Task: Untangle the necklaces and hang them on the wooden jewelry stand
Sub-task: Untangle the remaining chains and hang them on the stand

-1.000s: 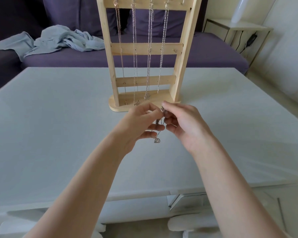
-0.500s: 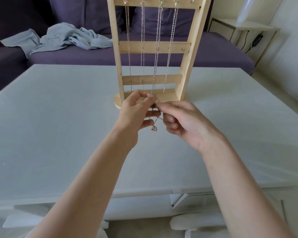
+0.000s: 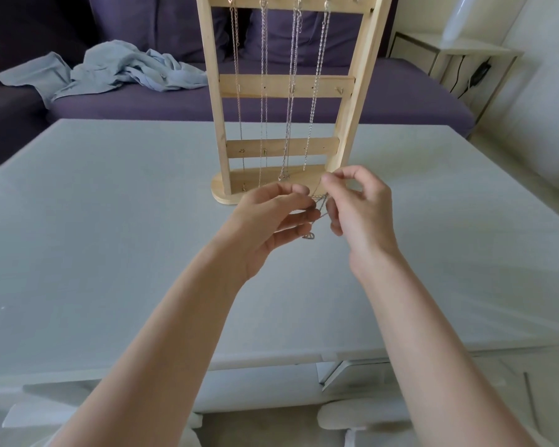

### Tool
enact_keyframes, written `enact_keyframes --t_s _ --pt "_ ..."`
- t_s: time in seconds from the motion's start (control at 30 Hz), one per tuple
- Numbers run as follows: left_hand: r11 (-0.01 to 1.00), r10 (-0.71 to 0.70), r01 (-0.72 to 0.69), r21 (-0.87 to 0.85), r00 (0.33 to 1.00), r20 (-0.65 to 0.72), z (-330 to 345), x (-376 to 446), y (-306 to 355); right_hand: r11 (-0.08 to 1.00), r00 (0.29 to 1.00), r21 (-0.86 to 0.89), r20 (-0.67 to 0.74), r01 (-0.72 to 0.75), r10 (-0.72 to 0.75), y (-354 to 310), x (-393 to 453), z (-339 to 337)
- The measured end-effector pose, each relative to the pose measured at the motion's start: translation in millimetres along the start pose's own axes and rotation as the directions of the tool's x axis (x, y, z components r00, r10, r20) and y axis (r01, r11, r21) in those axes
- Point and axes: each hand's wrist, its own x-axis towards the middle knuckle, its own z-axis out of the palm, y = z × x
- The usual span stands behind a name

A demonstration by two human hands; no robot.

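Both hands are up over the bench (image 3: 110,253), just in front of the stand's base, working one thin chain between them. Left hand (image 3: 271,221) has fingers curled, thumb and fingertips pinching the tangled necklace (image 3: 320,204) at its left end. Short stretch of chain runs across the gap to the right hand (image 3: 359,214), which pinches it between thumb and forefinger, other fingers curled loosely below. A small pendant (image 3: 309,235) dangles below the hands on a loop of the same chain, above the bench surface; cannot tell if it touches. Far left behind the bench, a crumpled light-blue cloth (image 3: 120,71) lies on a purple sofa (image 3: 175,104). The wooden jewelry stand (image 3: 288,87) stands upright on the bench at centre, rounded base just beyond the hands, three crossbars visible plus the top rail. Four hung chains (image 3: 263,91) drop from hooks on the top rail, spaced across the frame, reaching down to around the lowest bar and base; a fifth hook at the top right looks bare. The ends of the hung chains near the base are too fine to make out. Right of the sofa, a pale side table (image 3: 459,56) with a dark cable hanging at its side.
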Motion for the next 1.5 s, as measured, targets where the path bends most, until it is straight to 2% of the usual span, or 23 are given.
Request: enact_keyframes --t_s 0.07,0.2,0.27,0.33,0.47,0.57,0.77,0.87,1.03,1.2,1.27,1.37,1.5 --pt "1.000 0.021 -0.022 -0.008 0.998 -0.058 -4 2 0 0.998 0.999 0.061 0.040 -0.012 0.010 -3 1 -2" --pt "0.998 0.069 -0.068 0.007 0.993 -0.094 -7 3 -1 0.936 0.972 0.302 0.204 -0.180 0.121 -8 1 -4" --pt "0.996 0.084 -0.082 0.020 0.992 -0.098 -6 3 -3 0.915 0.957 0.337 0.254 -0.223 0.140 -11 -1 -4" --pt "0.995 0.096 -0.094 0.022 0.990 -0.101 -6 3 -3 0.934 0.952 0.281 0.268 -0.222 0.146 -12 -2 -4" --pt "0.992 0.125 -0.125 0.003 0.988 -0.088 -5 3 -2 0.973 0.960 0.105 0.218 -0.204 0.178 -8 -3 -5" --pt "0.985 0.166 -0.161 0.057 0.980 -0.108 -2 1 -2 0.970 0.969 0.116 0.153 -0.215 0.196 -6 -2 -4" --pt "0.917 0.323 -0.271 0.293 0.935 -0.147 4 2 -3 0.968 0.984 0.184 0.068 -0.172 0.162 -6 -1 -5" --pt "0.914 0.325 -0.264 0.310 0.931 -0.165 4 4 -6 0.973 0.990 0.185 0.053 -0.137 0.129 -7 0 -5" --pt "0.921 0.320 -0.251 0.299 0.924 -0.210 0 7 -7 0.968 0.970 0.202 0.223 -0.146 0.100 -9 -1 -3" --pt "0.857 0.392 -0.273 0.437 0.895 -0.211 2 7 -8 0.969 0.880 0.168 0.468 -0.183 0.085 -13 -6 -2" --pt "0.865 0.371 -0.259 0.430 0.907 -0.199 0 7 -6 0.960 0.871 0.201 0.486 -0.192 0.073 -14 -7 -2" --pt "0.934 0.237 -0.200 0.297 0.967 -0.094 1 2 -2 0.943 0.915 0.279 0.399 -0.180 0.057 -15 -4 -6" --pt "0.950 0.175 -0.160 0.267 0.984 -0.033 3 -1 -1 0.965 0.953 0.226 0.297 -0.131 0.060 -14 -2 -11"
